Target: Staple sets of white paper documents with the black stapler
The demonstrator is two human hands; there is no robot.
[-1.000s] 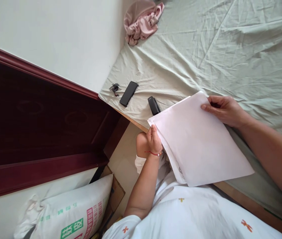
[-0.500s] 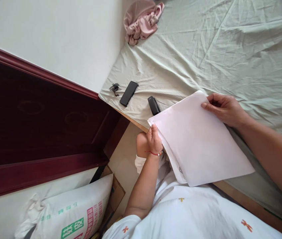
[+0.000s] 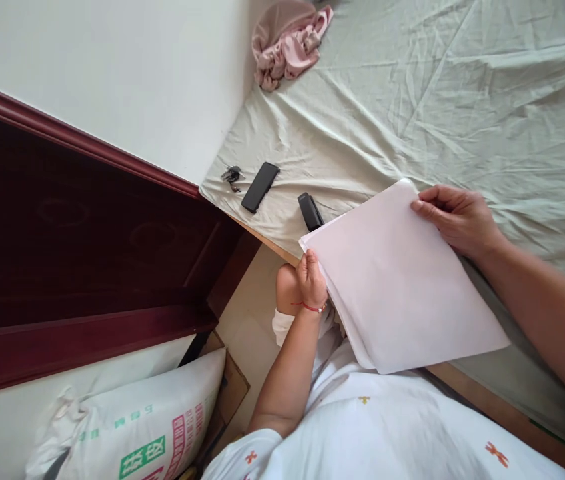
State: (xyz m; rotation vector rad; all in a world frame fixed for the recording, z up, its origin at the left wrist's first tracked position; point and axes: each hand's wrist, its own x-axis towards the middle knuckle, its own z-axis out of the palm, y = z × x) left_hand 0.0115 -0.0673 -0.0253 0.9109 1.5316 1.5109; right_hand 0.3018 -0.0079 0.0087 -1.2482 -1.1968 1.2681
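A stack of white paper sheets [image 3: 407,287] is held above my lap, tilted over the bed's edge. My left hand [image 3: 311,279] grips its left corner, thumb on top and the other fingers hidden underneath. At the far right edge, my right hand [image 3: 460,217] pinches the sheets between thumb and fingers. The lower left edges are slightly fanned apart. Just beyond the top left corner lies a black stapler [image 3: 310,211] on the bed, partly covered by the paper.
On the pale green bedsheet [image 3: 372,127] are a black phone [image 3: 260,187], a bunch of keys [image 3: 231,175] and a crumpled pink cloth [image 3: 290,50]. A dark red wooden panel [image 3: 87,233] stands at left, with a white printed sack [image 3: 162,407] below it.
Both hands keep their hold on the paper, which has barely moved. The lower left edges lie closer together, covering a small dark mark that showed before. The view has shifted slightly.
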